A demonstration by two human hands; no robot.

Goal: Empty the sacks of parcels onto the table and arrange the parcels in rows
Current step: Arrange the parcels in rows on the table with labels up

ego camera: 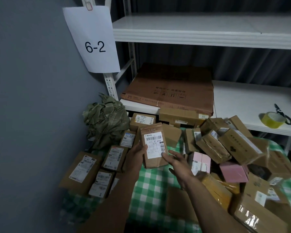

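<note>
Above checked table (151,187), labelled parcel (154,145) in left hand's (136,154) grip, right hand (176,163) open.

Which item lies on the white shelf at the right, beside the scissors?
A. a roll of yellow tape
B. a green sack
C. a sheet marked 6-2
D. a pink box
A: the roll of yellow tape sits on the white shelf, right next to the dark-handled scissors.

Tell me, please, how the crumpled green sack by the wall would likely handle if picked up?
The green sack would probably be floppy, since it sits collapsed in deep creases. It looks emptied, so likely light for its bulk. Its woven-looking surface may slide a little in the hands.
</note>
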